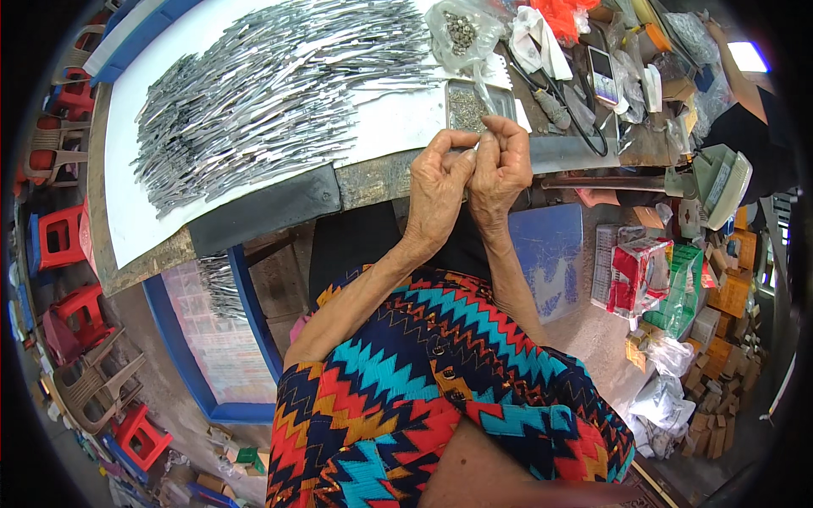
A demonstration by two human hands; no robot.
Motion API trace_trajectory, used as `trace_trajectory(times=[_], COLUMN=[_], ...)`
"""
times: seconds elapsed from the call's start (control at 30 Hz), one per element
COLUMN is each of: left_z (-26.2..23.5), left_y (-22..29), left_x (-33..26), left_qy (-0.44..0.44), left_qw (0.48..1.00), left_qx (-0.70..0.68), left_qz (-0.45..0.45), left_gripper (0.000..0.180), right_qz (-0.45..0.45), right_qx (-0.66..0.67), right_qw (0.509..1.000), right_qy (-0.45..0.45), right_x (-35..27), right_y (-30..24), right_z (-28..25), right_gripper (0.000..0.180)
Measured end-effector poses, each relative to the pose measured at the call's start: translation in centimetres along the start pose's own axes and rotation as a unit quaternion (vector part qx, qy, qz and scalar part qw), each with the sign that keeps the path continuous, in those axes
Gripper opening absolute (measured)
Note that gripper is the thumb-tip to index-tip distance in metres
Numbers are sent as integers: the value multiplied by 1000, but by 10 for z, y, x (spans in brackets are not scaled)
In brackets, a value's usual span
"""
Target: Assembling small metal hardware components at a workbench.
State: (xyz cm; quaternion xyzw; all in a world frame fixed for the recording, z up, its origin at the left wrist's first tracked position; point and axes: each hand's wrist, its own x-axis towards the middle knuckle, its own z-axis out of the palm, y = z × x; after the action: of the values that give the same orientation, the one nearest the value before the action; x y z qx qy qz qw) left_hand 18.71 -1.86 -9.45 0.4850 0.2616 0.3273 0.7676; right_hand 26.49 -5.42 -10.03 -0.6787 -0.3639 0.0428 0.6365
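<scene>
My left hand [440, 176] and my right hand [500, 173] meet just over the near edge of the worktable, fingertips pinched together. Between them is something small and pale, mostly hidden by the fingers. Right beyond the hands lies a shallow metal tray [502, 103] holding many tiny grey metal pieces [466, 108]. A clear plastic bag [484, 44] with small round metal parts [460, 30] sits behind the tray. To the left, a broad heap of thin grey metal strips [254, 102] covers much of a white sheet [127, 222].
A handheld device with a screen [603, 76], a black cable [584, 135] and plastic bags crowd the table's right side. A lamp head [724, 186] juts out at right, near another person's arm [738, 72]. A blue-framed tray [264, 339] stands below left, red stools [63, 237] farther left.
</scene>
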Motion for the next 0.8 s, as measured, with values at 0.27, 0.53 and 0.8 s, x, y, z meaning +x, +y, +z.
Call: trace_trajectory(times=[0.27, 0.53, 0.8], left_z=[-2, -36, -55], left_y=[6, 23, 18], left_x=[-3, 44, 87], left_qy=[19, 40, 62], left_qw=[999, 915, 711], left_qx=[39, 387, 660], left_qz=[0, 107, 234], left_gripper=[13, 22, 22], right_qz=[17, -20, -74], right_qx=[-51, -66, -230], right_qw=[998, 996, 962], right_qy=[-18, -64, -127], right_x=[4, 22, 39], right_y=[-4, -1, 13], right_z=[4, -7, -29], right_gripper=[16, 21, 13])
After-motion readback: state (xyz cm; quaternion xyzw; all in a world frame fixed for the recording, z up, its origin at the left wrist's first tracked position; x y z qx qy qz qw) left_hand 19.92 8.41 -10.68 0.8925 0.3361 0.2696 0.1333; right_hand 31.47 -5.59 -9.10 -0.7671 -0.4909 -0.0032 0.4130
